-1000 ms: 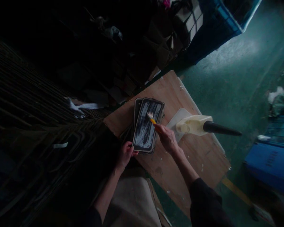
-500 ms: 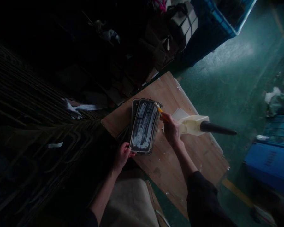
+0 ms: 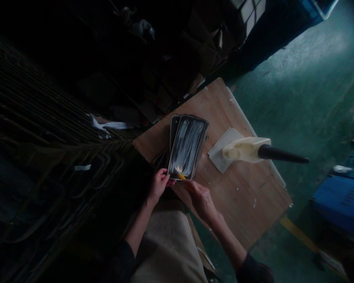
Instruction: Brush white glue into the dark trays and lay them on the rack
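A dark rectangular panel (image 3: pixel 188 145) streaked with white paste lies on top of a small stack of similar panels on a wooden board (image 3: pixel 242 196). My left hand (image 3: pixel 159 184) grips the panel's near left corner. My right hand (image 3: pixel 201 199) is closed round a small brush with an orange handle (image 3: pixel 180 175); its whitish bristles touch the near end of the panel, close to my left fingers.
A cream plastic bottle with a long black nozzle (image 3: pixel 253 149) lies on a white sheet (image 3: pixel 221 151) to the right of the panels. Dark stacked racks fill the left. Cardboard clutter lies behind the board. Green floor and blue crates (image 3: pixel 339 200) are at right.
My right hand has drawn the brush from the panel's far right corner down to its near end. The left hand has kept its hold on the corner.
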`<move>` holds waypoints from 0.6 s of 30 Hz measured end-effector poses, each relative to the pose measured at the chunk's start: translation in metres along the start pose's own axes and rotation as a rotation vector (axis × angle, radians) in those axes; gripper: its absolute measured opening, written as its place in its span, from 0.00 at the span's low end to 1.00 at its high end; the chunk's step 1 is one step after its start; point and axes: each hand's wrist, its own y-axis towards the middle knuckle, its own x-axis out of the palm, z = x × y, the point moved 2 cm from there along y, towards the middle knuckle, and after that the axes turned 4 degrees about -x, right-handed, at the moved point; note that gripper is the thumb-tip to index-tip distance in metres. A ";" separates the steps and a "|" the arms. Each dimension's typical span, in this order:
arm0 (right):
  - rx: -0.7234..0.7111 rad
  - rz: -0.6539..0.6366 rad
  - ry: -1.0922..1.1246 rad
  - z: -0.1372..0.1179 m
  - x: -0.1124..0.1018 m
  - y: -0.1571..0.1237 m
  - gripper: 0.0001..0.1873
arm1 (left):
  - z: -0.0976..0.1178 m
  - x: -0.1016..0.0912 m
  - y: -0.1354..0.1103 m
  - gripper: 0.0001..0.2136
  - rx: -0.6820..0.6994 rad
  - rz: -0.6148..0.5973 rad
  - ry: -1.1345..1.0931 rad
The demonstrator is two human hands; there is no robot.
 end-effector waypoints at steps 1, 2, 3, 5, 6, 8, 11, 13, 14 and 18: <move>-0.001 0.000 0.030 -0.004 0.006 -0.008 0.14 | 0.000 0.000 0.000 0.17 0.001 -0.003 0.009; 0.005 0.005 0.058 -0.006 0.010 -0.014 0.14 | -0.001 0.000 -0.001 0.16 0.002 -0.007 0.017; 0.016 0.012 0.083 -0.008 0.013 -0.020 0.14 | -0.001 0.000 -0.001 0.16 0.003 -0.009 0.024; 0.057 0.027 0.130 -0.007 0.014 -0.028 0.13 | -0.002 0.000 -0.002 0.16 0.008 -0.015 0.035; 0.084 0.035 0.153 -0.005 0.012 -0.032 0.12 | -0.002 0.001 -0.003 0.16 0.015 -0.011 0.038; 0.148 0.070 0.174 0.000 0.006 -0.038 0.12 | -0.003 0.002 -0.004 0.15 0.028 0.005 0.040; 0.241 0.188 0.136 0.008 -0.009 -0.043 0.11 | -0.001 0.006 -0.007 0.13 0.033 0.031 0.045; 0.262 0.271 0.093 0.010 -0.017 -0.046 0.12 | 0.003 0.009 -0.011 0.12 0.029 0.017 0.046; 0.265 0.302 0.078 0.009 -0.021 -0.048 0.12 | 0.006 0.011 -0.014 0.12 0.030 0.002 0.046; 0.278 0.412 0.066 0.001 -0.035 -0.062 0.13 | 0.026 0.018 -0.034 0.18 0.022 -0.083 0.012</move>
